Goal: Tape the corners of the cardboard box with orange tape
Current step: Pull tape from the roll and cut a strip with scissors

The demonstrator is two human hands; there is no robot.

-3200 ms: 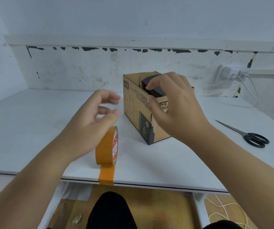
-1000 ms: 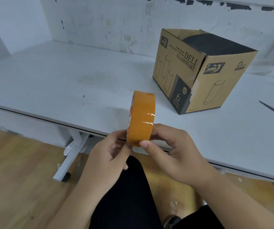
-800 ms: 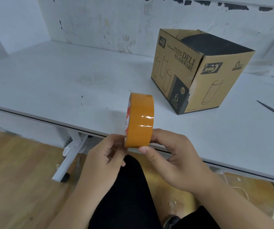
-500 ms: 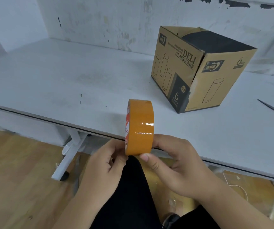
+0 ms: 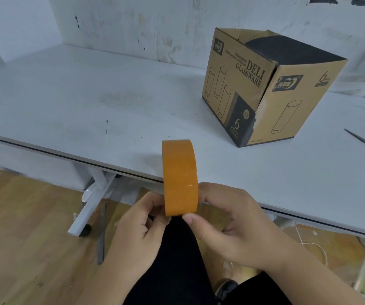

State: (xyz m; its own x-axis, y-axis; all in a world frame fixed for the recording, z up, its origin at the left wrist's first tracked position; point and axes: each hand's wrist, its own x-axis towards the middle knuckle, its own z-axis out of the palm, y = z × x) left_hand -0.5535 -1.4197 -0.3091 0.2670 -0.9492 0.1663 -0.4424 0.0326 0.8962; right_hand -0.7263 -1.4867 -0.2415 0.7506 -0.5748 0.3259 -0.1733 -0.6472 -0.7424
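Box (image 5: 271,89) sits toward the counter's (image 5: 89,102) back right, corners bare. Tape (image 5: 180,178) stands upright off the front edge, pinched at its base between the left grip (image 5: 143,232) and right grip (image 5: 227,223). Likely finding the loose end; next, peel a strip.

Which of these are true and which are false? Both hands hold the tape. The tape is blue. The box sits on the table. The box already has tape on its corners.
1. Both the left hand and the right hand hold the tape roll: true.
2. The tape is blue: false, it is orange.
3. The cardboard box sits on the table: true.
4. The box already has tape on its corners: false, no orange tape shows on it.
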